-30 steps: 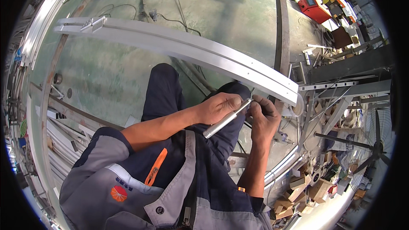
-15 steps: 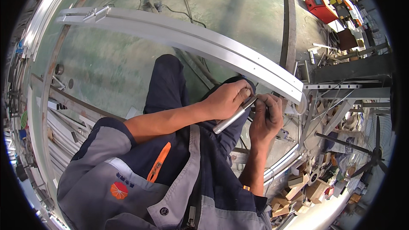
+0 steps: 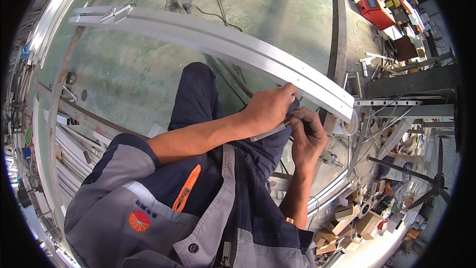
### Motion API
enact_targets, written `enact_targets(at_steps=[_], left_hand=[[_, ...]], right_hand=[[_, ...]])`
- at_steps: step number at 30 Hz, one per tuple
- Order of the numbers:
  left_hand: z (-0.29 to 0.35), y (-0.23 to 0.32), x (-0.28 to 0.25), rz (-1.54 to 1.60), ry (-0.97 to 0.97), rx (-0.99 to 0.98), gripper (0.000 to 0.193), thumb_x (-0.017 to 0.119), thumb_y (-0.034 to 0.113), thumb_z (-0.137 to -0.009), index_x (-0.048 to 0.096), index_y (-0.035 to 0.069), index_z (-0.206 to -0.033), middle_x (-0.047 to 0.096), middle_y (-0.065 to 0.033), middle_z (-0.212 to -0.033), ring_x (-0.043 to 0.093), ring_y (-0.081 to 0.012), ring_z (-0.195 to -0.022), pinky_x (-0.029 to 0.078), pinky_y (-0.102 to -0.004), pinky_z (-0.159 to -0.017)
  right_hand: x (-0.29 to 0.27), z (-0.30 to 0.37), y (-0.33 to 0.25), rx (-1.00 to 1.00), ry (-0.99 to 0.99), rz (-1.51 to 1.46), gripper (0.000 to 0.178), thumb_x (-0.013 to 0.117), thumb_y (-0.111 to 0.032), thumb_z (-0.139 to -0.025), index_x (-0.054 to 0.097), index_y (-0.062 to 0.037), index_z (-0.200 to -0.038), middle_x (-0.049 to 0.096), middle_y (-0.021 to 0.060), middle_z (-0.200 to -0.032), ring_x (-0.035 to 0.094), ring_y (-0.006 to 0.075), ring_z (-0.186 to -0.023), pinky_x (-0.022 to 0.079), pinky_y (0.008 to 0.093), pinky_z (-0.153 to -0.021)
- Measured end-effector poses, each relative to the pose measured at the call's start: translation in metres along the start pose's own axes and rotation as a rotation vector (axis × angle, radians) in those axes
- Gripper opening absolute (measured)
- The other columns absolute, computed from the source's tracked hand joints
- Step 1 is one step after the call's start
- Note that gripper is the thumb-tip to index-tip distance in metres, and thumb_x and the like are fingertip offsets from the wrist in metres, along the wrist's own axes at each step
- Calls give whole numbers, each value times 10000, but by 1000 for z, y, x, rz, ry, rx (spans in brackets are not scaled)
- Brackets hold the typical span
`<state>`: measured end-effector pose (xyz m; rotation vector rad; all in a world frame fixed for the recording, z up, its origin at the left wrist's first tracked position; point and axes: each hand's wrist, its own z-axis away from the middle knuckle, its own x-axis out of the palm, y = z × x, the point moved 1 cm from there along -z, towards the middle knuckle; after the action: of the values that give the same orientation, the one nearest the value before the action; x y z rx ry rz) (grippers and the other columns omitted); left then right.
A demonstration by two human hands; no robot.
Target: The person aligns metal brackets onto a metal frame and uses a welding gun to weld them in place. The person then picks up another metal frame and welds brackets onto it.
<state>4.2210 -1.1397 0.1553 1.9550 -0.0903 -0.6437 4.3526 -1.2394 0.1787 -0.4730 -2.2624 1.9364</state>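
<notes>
My left hand (image 3: 269, 110) is closed in a fist, back of the hand up, around a slim silver metal cylinder (image 3: 270, 132). Only the cylinder's lower part shows below the hand, over my right thigh. Close beside it, my right hand (image 3: 310, 130) has its thumb and fingers pinched together at a small dark piece near the cylinder's upper end. Whether that piece belongs to the cylinder, I cannot tell. Just beyond both hands runs a long silver aluminium profile (image 3: 223, 40) with a groove and small holes at its right end. A small metal fitting (image 3: 115, 15) sits near its left end.
Steel bars (image 3: 338, 34) cross under the profile on the right and on the left. A red box-shaped machine (image 3: 376, 12) stands at the far right. A black-bladed fan (image 3: 437, 181) and several cardboard boxes (image 3: 347, 213) lie to the right. Cables (image 3: 218, 15) trail over the green floor.
My left hand has turned over and closed around the cylinder, which showed nearly whole between my hands before. My right fingers remain pinched and have shifted slightly.
</notes>
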Motion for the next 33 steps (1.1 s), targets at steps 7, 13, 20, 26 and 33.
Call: enact_targets(at_steps=[7,13,20,26,33], left_hand=[[-17,2,-1,-27,76,32,182,542,37,-1005,539,19,-1186,628,-222,-1100,641,-454,-983,526,-497,-799],[-26,-4,6,-14,57,44,171,553,68,-1016,559,8,-1175,677,-177,-1041,661,-416,-925,537,-453,-804],[-42,-31,-22,741,-566,-572,458,539,440,-1100,652,12,-1213,724,-79,-1047,663,-133,-907,526,-296,-786],[-42,-70,-1,792,-849,-663,598,469,508,-1103,648,-21,-1315,741,-114,-1076,686,-144,-924,547,-276,-814],[-60,-87,46,585,-779,-556,299,662,167,-1016,699,-46,-1222,707,-57,-937,620,-108,-753,512,-269,-662]], right_hand=[[1,-1,-18,127,98,-270,389,666,-259,-1053,653,57,-1279,740,125,-1146,709,187,-1055,594,306,-840],[-15,-8,-2,341,51,-31,281,651,-209,-1053,704,41,-1171,754,103,-1001,702,133,-816,587,262,-689],[-52,-19,26,340,114,-238,232,604,-137,-1059,656,41,-1199,757,149,-1084,740,188,-915,628,295,-792],[-67,-30,62,289,101,-394,209,591,-101,-1056,627,4,-1233,738,178,-1164,736,221,-984,624,294,-827],[-89,-48,94,333,126,-372,201,597,-26,-1019,643,43,-1202,734,170,-1151,721,215,-1020,602,330,-886]])
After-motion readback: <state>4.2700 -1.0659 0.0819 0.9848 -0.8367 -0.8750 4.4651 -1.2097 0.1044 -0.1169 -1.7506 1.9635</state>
